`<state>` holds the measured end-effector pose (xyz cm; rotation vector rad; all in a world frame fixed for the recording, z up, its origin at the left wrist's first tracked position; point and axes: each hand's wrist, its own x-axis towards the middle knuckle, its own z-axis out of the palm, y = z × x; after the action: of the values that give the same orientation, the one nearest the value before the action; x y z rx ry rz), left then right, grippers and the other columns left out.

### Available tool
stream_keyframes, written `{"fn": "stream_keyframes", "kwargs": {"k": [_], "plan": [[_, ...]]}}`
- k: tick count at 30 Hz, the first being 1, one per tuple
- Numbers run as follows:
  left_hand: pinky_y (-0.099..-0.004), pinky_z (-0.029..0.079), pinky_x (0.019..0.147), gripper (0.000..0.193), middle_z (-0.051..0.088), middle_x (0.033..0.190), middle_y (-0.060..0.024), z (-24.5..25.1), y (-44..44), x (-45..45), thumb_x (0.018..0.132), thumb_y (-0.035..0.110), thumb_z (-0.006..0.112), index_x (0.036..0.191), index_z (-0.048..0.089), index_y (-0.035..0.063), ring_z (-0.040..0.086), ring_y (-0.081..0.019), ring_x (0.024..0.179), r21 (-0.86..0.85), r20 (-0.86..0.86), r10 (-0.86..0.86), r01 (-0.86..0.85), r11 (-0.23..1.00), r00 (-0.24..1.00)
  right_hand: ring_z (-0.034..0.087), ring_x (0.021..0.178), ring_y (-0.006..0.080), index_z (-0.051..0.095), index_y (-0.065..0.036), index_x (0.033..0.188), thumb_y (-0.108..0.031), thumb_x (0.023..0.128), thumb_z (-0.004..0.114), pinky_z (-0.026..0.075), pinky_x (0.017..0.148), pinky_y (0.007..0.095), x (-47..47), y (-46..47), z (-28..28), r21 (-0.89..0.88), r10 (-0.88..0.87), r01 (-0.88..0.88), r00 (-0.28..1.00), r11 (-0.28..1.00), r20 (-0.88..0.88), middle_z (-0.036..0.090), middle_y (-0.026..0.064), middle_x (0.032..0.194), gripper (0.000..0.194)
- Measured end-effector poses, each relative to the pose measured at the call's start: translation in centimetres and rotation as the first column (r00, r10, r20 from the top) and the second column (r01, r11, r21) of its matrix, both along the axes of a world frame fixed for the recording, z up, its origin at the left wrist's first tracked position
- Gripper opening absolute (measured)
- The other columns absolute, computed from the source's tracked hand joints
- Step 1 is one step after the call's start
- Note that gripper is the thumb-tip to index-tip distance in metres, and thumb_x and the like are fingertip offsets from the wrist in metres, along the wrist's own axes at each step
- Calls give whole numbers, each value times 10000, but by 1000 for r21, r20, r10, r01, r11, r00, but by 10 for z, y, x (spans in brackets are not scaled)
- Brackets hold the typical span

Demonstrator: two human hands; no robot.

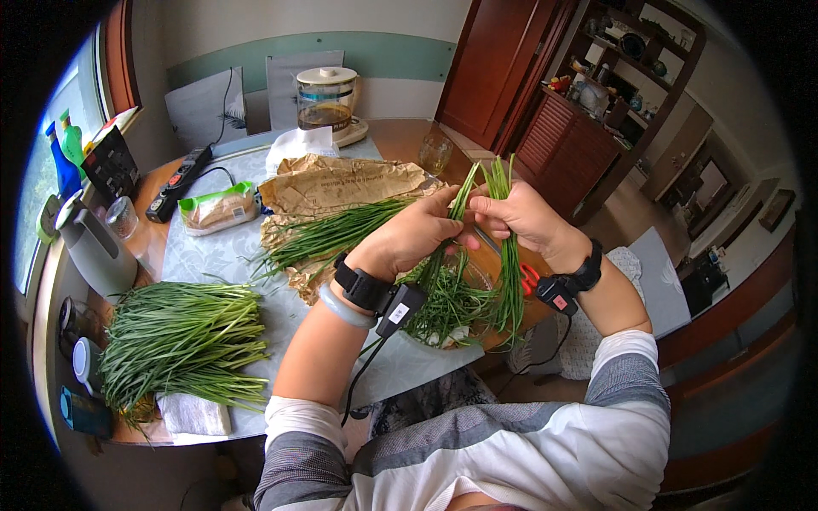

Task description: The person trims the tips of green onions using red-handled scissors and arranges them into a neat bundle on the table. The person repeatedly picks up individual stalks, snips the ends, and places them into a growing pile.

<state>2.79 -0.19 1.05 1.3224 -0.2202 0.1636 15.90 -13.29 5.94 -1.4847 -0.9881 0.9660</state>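
Observation:
My left hand (pixel 418 233) is closed around a small bunch of green chives (pixel 461 203), stem ends up. Close beside it, my right hand (pixel 516 217) holds another bunch (pixel 508 274), whose leaves hang down past the table edge. Under both hands a bowl (pixel 476 348) holds tangled green trimmings (pixel 447 306). More chives (pixel 339 233) lie on crumpled brown paper (pixel 345 185) beyond my left wrist. A large, evenly laid pile of chives (pixel 185 338) rests at the table's left side, partly over a folded white cloth (pixel 193 415).
Red-handled scissors (pixel 528 279) lie near my right wrist. Further off stand a drinking glass (pixel 435 153) and a glass kettle (pixel 326 105). A packaged food (pixel 219 208), a black power strip (pixel 179 184) and a grey jug (pixel 97 246) are on the left.

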Motion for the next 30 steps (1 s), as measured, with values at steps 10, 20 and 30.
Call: {"fn": "stream_keyframes", "kwargs": {"k": [10,20,30], "plan": [[-231,491,696,432,530,1108,-135,0,-2,1,863,-49,375,1289,313,-13,601,-193,908,-79,0,-12,12,997,1000,389,465,33,542,-14,864,-106,828,594,300,401,184,1,2,0,62,-83,85,996,994,-31,543,32,677,111],[-316,505,751,364,548,1105,-176,-1,7,-1,878,-23,334,1241,348,-18,601,-258,924,-268,-92,5,-29,963,996,398,477,41,531,-35,826,-100,844,561,318,408,186,-1,-5,5,63,-76,79,996,995,-39,545,35,696,74],[-325,503,781,258,567,1074,-202,-3,25,-2,888,3,333,1127,397,-71,592,-215,870,-262,-174,73,-117,958,982,401,471,47,538,-29,827,-106,856,539,326,410,185,4,-14,13,49,-30,34,997,998,-70,573,70,740,82]]}}
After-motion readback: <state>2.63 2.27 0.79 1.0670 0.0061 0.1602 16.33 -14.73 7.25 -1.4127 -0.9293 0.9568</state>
